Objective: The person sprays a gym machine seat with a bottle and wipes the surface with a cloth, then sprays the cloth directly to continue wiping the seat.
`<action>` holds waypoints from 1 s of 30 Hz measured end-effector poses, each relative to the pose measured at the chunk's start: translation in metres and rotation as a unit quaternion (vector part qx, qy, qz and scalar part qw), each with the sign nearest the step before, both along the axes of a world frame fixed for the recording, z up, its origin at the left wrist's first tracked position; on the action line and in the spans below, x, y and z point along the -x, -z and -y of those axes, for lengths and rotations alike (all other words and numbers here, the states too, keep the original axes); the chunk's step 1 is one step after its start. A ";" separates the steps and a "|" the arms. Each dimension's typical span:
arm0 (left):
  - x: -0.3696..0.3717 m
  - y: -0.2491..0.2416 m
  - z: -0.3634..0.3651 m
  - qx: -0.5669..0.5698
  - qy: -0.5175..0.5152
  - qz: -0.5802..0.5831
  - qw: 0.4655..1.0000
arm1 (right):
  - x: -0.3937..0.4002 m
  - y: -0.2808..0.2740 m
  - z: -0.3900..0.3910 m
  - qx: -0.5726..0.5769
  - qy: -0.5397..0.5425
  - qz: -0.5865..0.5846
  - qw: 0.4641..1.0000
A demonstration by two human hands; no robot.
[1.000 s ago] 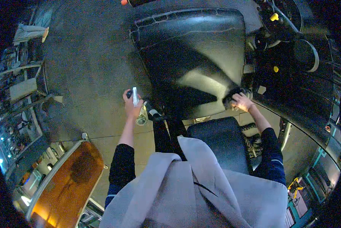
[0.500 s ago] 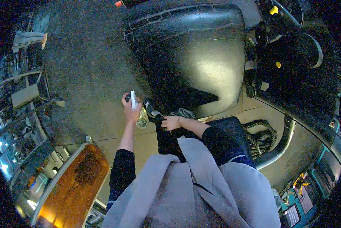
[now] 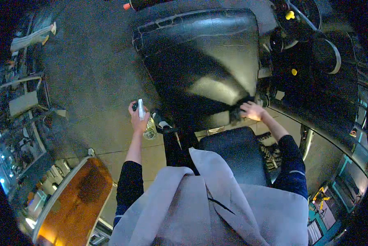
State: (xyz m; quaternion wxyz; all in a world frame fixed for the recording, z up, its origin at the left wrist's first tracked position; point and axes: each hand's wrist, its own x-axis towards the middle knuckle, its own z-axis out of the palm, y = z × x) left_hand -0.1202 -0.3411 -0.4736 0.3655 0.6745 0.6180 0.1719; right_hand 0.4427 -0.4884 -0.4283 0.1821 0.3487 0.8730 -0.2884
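Note:
My left hand is wrapped round a spray bottle with a white head and yellowish liquid inside. It hangs in the air left of a large black padded seat, whose cover is cracked along the far edge. At the seat's near right corner is my right hand, fingers bent over a greyish cloth. The cloth is smeared by motion and partly hidden in dark shadow, and it appears to lie against the pad.
A smaller black pad stands close in front of me. Thick coiled rope lies to its right, beside a metal frame. An orange-brown padded bench is at lower left. Black equipment with yellow knobs stands at upper right.
My right hand has moved right and away from me, from near my lap to the seat's near right corner, with the cloth. My left hand still holds the spray bottle, nearly unmoved.

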 end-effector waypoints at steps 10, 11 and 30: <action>-0.006 -0.005 0.002 0.030 -0.009 -0.007 0.999 | 0.014 0.028 0.017 -0.053 0.055 0.007 0.997; -0.007 -0.010 0.001 -0.022 0.023 -0.063 0.997 | 0.029 0.037 0.013 -0.023 0.061 0.012 0.998; -0.001 -0.003 0.000 -0.055 0.022 -0.036 0.998 | 0.331 0.062 -0.041 -0.218 0.009 -0.270 0.938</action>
